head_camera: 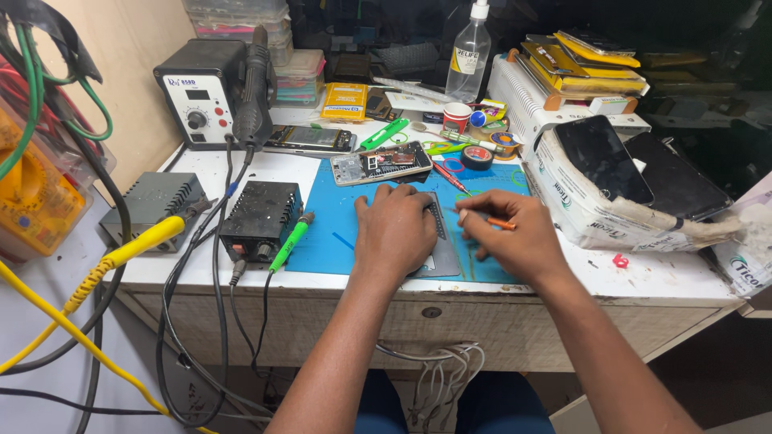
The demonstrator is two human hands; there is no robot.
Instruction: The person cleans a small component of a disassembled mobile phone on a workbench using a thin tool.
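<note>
My left hand point(396, 231) lies flat on a dark grey phone part point(441, 249) that rests on the blue work mat point(334, 221), covering most of it. My right hand point(511, 237) is beside it on the right, fingers closed around a thin orange-tipped tool point(492, 222) that points left toward the part. An opened phone point(379, 163) with its board showing lies on the mat just beyond my hands. A red-handled tool point(449, 177) lies to the right of that phone.
A black hot-air station point(201, 92) stands at the back left, a black power box point(259, 215) and green soldering iron point(289, 243) to the mat's left. Tape rolls point(476, 157), a spray bottle point(469, 52), dark tablets on white boxes point(611, 173) crowd the right. Cables hang off the front-left edge.
</note>
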